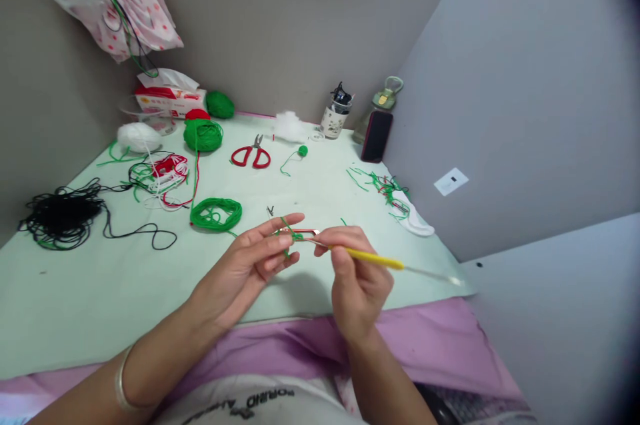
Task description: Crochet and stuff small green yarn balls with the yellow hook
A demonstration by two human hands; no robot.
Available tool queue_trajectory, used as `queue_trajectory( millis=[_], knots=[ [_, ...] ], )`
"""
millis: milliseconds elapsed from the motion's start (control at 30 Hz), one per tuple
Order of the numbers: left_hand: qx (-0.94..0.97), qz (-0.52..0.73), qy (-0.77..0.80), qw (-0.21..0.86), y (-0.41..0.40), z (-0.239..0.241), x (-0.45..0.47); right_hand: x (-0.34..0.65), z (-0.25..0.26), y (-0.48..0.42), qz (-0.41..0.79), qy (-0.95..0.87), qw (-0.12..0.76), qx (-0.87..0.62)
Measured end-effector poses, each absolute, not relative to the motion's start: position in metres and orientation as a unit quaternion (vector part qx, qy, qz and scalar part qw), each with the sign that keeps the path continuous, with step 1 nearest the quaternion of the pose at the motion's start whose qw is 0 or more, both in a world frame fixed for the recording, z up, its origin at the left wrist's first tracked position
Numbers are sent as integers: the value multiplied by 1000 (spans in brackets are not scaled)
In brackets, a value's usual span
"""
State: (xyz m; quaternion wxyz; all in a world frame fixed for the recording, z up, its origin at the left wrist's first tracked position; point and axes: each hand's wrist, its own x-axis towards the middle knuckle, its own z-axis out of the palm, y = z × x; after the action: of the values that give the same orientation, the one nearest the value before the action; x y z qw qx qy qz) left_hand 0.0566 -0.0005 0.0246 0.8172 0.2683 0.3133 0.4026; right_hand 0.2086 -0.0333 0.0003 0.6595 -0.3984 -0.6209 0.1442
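Note:
My left hand (257, 248) pinches a small piece of green yarn crochet (297, 236) between thumb and fingers, with a green strand running over the forefinger. Just behind the piece shows a thin reddish frame-like object (314, 232), its kind unclear. My right hand (357, 272) grips a crochet hook (377, 258) by its yellow handle. The hook's tip reaches into or against the green piece; I cannot tell which. A flat coil of green yarn (217, 214) lies just beyond my left hand.
Red-handled scissors (251, 155) and a small green ball (303, 151) lie farther back. Black yarn (63, 212), white yarn (139, 137) and a green ball of yarn (204, 136) occupy the left. Yarn scraps (385, 186), a leaning phone (377, 136) and a cup (335, 120) are at right.

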Motion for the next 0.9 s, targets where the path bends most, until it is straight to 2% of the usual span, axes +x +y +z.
queue_trajectory(
  millis=[100, 267, 400, 533, 600, 733, 800, 900],
  knots=[
    [301, 436, 315, 787, -1, 25, 57, 205, 4, -30, 251, -570, 684, -379],
    [383, 433, 341, 741, -5, 23, 59, 204, 3, -30, 231, -595, 661, -395],
    [386, 451, 352, 724, -5, 23, 61, 207, -1, -34, 140, -662, 614, -406],
    [313, 424, 316, 789, -3, 21, 62, 208, -6, -35, -6, -717, 563, -412],
    [275, 399, 297, 823, -1, 20, 61, 210, -5, -34, 27, -688, 597, -412],
    [278, 404, 301, 818, 2, 19, 58, 212, 2, -30, 222, -551, 694, -406],
    [318, 425, 306, 790, 0, 20, 58, 211, 4, -29, 276, -537, 693, -394],
    [372, 438, 322, 752, -3, 21, 60, 208, 4, -27, 269, -571, 671, -388]
  ],
)
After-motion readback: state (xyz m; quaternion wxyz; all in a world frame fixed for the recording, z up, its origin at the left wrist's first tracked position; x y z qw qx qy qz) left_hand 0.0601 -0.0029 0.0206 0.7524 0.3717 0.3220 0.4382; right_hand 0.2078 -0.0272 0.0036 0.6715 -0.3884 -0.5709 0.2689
